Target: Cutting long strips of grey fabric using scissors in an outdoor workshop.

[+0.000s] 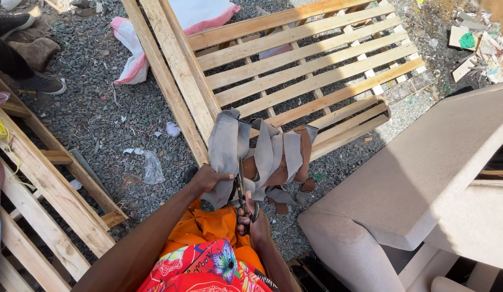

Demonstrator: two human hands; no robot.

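My left hand (pixel 209 178) grips the lower edge of a grey and brown strip of fabric (pixel 267 157) that hangs in folds in front of me. My right hand (pixel 253 219) holds a pair of dark scissors (pixel 241 186) by the handles, blades pointing up into the fabric just right of my left hand. The fabric drapes over the corner of a slatted wooden frame (pixel 294 59) lying on the gravel. My orange and flowered clothes show below my arms.
A beige upholstered sofa piece (pixel 424 173) stands at the right. Another wooden frame (pixel 46 189) lies at the left. White and pink cloth (pixel 135 59) rests on grey gravel (pixel 116 124). Someone's shoes (pixel 38 81) are at top left, scrap litter (pixel 478 43) at top right.
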